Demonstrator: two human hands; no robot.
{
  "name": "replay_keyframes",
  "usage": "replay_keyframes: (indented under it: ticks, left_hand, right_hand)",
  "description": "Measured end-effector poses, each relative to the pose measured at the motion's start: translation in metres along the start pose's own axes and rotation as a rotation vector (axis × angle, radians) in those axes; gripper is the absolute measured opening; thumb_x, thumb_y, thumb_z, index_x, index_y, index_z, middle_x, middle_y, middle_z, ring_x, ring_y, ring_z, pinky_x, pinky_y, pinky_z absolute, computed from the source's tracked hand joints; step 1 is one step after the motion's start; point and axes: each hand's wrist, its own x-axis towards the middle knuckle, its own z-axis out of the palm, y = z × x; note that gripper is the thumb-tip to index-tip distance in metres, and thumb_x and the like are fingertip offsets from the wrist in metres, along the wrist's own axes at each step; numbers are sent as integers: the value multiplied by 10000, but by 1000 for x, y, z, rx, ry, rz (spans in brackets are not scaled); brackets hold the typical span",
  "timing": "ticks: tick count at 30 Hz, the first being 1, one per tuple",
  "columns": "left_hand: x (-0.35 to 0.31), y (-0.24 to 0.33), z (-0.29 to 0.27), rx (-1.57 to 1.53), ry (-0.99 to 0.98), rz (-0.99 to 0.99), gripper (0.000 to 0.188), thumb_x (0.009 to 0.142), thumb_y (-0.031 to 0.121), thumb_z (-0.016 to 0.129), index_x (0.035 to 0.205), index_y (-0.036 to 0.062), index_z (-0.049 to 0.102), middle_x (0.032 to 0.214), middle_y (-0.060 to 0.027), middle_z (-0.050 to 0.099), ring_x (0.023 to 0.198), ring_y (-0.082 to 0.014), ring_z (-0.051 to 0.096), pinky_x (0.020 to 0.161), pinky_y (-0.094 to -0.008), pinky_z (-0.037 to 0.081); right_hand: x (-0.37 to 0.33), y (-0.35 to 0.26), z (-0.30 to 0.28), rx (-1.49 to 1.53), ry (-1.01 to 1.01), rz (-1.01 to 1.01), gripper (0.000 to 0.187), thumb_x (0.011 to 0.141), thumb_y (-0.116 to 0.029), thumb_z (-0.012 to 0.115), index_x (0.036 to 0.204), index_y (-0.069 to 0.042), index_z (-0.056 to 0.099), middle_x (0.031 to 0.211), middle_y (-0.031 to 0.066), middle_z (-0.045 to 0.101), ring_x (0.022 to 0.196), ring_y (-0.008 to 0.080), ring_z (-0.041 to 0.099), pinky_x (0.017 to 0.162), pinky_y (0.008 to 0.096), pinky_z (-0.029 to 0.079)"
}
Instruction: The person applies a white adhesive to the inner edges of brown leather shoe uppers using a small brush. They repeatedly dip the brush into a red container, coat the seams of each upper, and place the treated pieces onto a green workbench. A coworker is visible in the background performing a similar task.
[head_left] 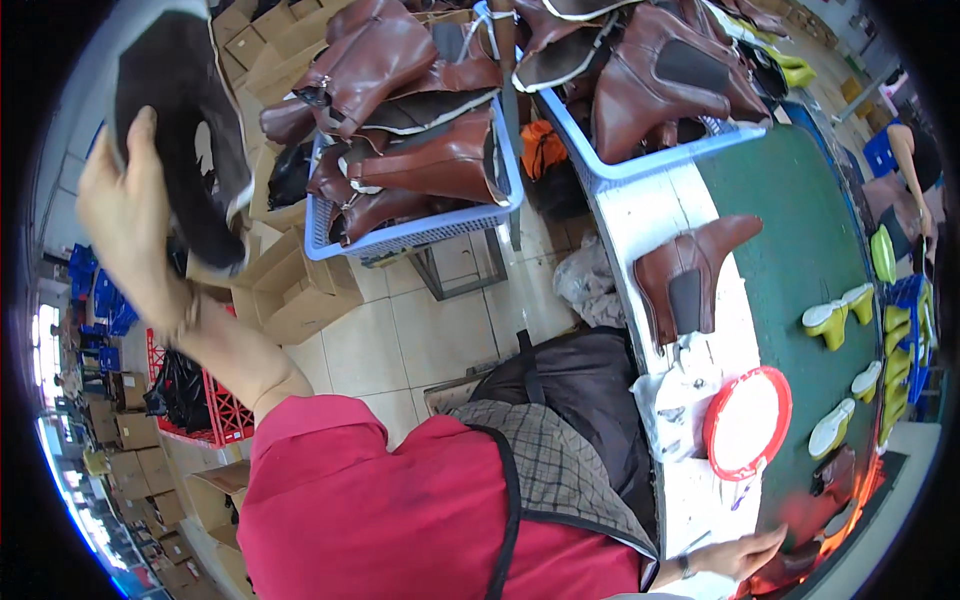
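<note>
Raised at the upper left, my left hand [130, 210] is closed on a dark brown boot upper [175, 90] with a pale edge, its lining side showing. At the lower right, my right hand [745, 555] reaches over the bench with its fingers stretched out. A brown leather piece [785, 572] lies just below those fingertips, beside an orange glow; whether they touch it cannot be told. A brown ankle boot upper [690, 280] with a dark side panel rests across the white edge and green surface of the bench.
Two blue baskets [415, 232] [660, 172] hold piled brown boot uppers. A red-rimmed tub [748, 424] stands beside a white plastic bag [675, 400]. Yellow-green shoes [825, 325] with white soles sit on the green bench top [790, 230]. Open cardboard boxes [300, 290] and a red crate [200, 400] are at left. A co-worker's arm [908, 165] shows at far right.
</note>
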Motion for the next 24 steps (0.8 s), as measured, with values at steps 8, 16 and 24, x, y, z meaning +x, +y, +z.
replay_keyframes:
  ticks: [8,16,24]
  left_hand:
    - [-127,211,39,-677,-1180,990,185,857,95,670,1030,29,666,808,-181,679,771,-393,681,674,-470,532]
    - [-237,261,130,-1651,-2912,150,1009,789,240,880,1574,-49,315,1512,-99,476,1365,-180,455,1172,-342,344]
    - [-239,332,126,-1300,-2425,377,448,809,66,740,1228,-39,624,1037,-2,648,929,-76,576,855,-258,478]
  right_hand:
    - [-7,-236,78,1103,-1342,355,993,795,-226,887,1588,-10,330,1288,174,681,1005,226,725,844,303,557]
    - [-6,-154,66,1042,-1140,743,238,974,-59,686,1185,49,705,1043,64,744,929,87,670,818,240,545]
    - [-13,9,6,-230,-401,129,302,920,-15,664,1217,-27,715,1084,129,750,975,247,708,819,337,560]
